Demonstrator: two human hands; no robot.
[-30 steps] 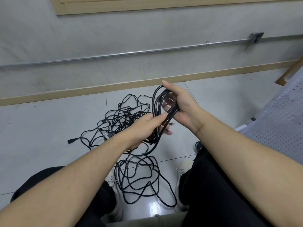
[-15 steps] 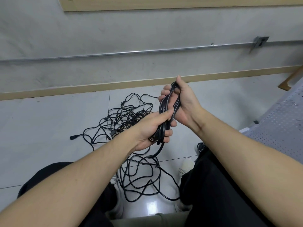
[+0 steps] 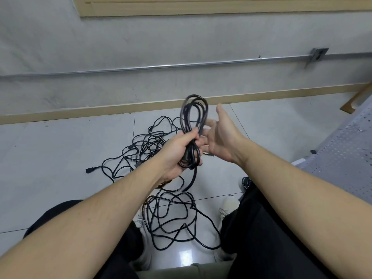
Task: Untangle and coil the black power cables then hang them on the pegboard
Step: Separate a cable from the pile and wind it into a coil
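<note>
**Coil held in left hand; right hand spread beside it**

The left hand (image 3: 181, 152) grips a coiled black cable (image 3: 193, 121) around its lower part, fingers and thumb wrapped round the gathered strands. The loops stand upright above the fist, and one loose end of the same cable hangs below the hand toward the floor. The right hand (image 3: 221, 137) is spread, fingers straight and thumb raised, palm turned toward the coil. Its fingertips lie just behind or against the loops; whether they touch cannot be told.

A tangle of black cables (image 3: 149, 143) lies on the tiled floor (image 3: 60, 158) ahead of the hands, near the skirting of the grey wall (image 3: 141, 47). One plug end (image 3: 88, 170) juts out at its left. A second loose heap of cable (image 3: 173, 220) lies between the person's white shoes. A grey perforated pegboard (image 3: 342, 158) lies at the right edge, well apart from the held coil. A metal conduit (image 3: 181, 66) runs along the wall. Dark trousers cover both legs at the bottom of the view.
</note>
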